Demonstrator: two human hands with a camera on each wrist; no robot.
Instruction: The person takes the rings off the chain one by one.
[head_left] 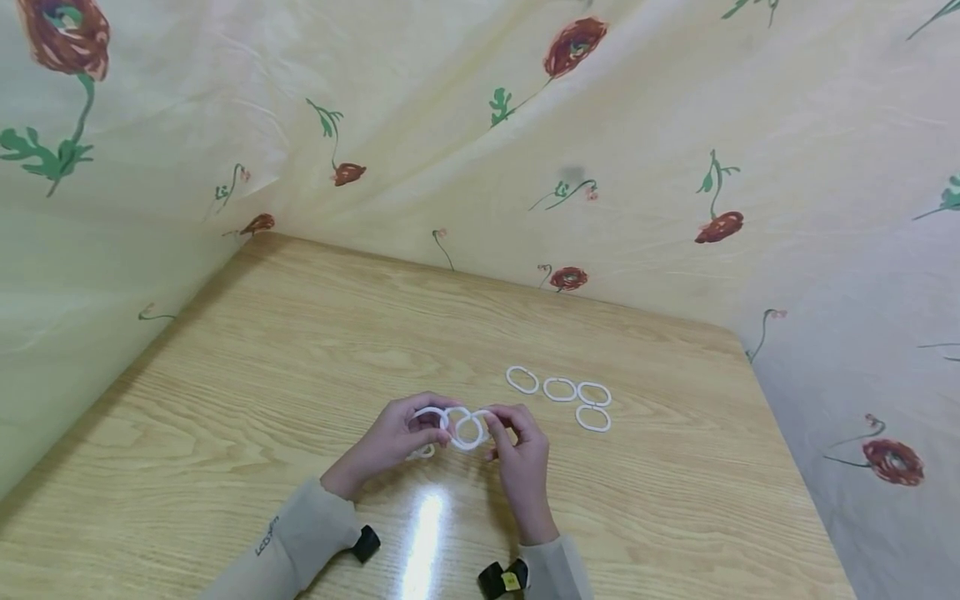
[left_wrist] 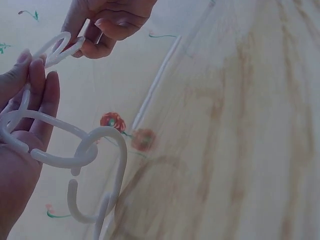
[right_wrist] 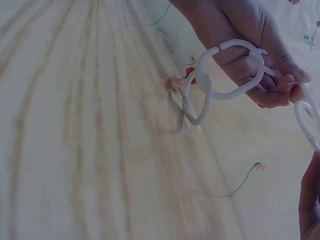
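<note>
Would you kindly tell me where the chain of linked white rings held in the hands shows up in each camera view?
Head: the chain of white rings sits low centre, held between the left hand and the right hand.
Left wrist: the chain hangs at lower left, across the left palm.
Right wrist: the chain is at upper right, gripped by the left hand.
Shared landmark: the wooden table, seen in all three views.

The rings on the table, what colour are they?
White. The loose rings show best in the head view, on the wooden table.
</note>
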